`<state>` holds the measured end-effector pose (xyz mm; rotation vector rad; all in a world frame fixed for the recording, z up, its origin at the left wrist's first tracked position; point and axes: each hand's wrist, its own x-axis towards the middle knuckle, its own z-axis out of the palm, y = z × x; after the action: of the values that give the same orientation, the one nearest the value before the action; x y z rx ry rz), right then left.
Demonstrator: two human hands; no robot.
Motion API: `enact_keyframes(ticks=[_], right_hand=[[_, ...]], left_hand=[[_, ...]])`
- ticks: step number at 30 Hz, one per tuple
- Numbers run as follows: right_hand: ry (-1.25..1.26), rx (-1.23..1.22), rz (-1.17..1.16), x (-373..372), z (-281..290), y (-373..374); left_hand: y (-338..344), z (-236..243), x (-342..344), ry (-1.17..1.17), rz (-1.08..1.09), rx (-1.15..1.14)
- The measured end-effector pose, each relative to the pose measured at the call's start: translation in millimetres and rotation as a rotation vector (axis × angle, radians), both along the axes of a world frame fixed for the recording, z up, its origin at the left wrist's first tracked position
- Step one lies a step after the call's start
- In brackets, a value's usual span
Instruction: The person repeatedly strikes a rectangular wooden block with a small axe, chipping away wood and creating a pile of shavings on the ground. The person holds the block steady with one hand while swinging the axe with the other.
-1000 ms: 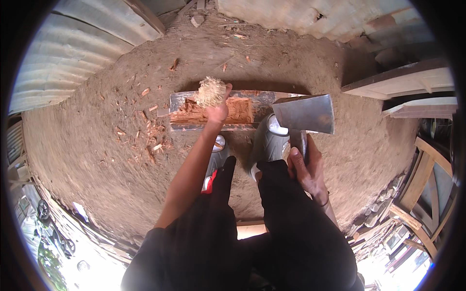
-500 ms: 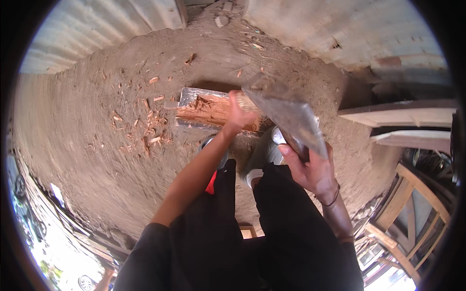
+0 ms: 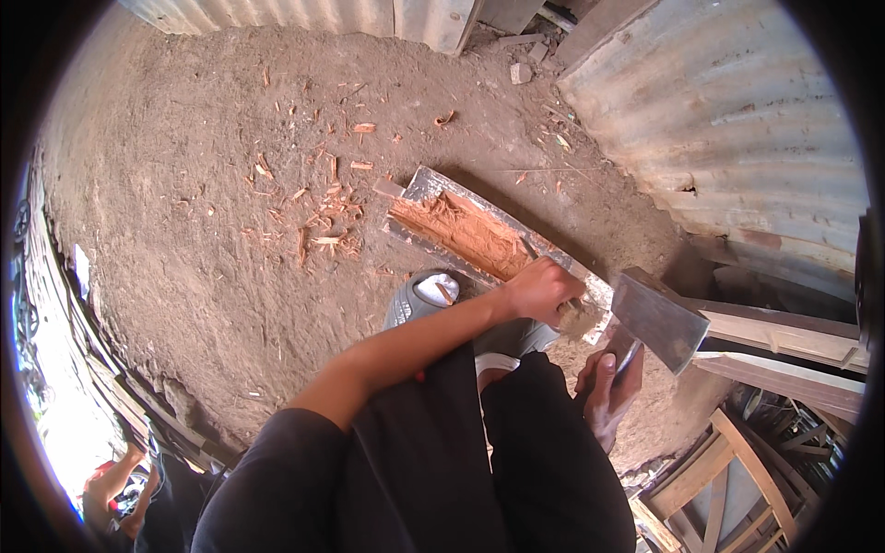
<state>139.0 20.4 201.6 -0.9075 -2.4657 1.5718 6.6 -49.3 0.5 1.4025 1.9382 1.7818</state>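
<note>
A painted plank [image 3: 484, 208] with a gouged, reddish-brown hollow lies diagonally before me. My left hand [image 3: 544, 293] is closed round a chisel-like tool [image 3: 579, 319], its frayed pale handle end beside the axe, its thin dark shaft over the hollow. Just right of it, my right hand [image 3: 608, 392] grips the short handle of an axe [image 3: 656, 321] with a broad, dull metal head, held over the plank's right end. A grey shoe [image 3: 410, 302] stands below the plank, beside my left forearm.
Wood chips [image 3: 323, 221] litter the dirt ground. Corrugated sheets [image 3: 724, 111] line the back and right. Wooden panels [image 3: 779, 330] and a wooden frame [image 3: 737, 461] lean at the right. Another person's bare limb [image 3: 115, 479] shows at the lower left edge.
The view has turned, putting plank and chips at a slant. My left hand has moved right, tilting the tool's frayed end down beside the axe, which now sits farther right.
</note>
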Motion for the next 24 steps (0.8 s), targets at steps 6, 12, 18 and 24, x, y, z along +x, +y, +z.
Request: enact_keyframes(ticks=[6,12,18,24], right_hand=[[-0.051,-0.003,-0.080,9,-8,6],[-0.073,-0.026,-0.103,15,-10,10],[0.031,0.044,-0.024,44,-43,27],[-0.053,0.394,0.108,126,-124,49]], left_hand=[[-2,1,-10,0.062,-0.085,-0.239],[-1,-20,-10,0.091,-0.119,-0.194],[-2,-27,-7,0.155,-0.112,-0.223],[4,-29,-6,0.187,-0.091,-0.257]])
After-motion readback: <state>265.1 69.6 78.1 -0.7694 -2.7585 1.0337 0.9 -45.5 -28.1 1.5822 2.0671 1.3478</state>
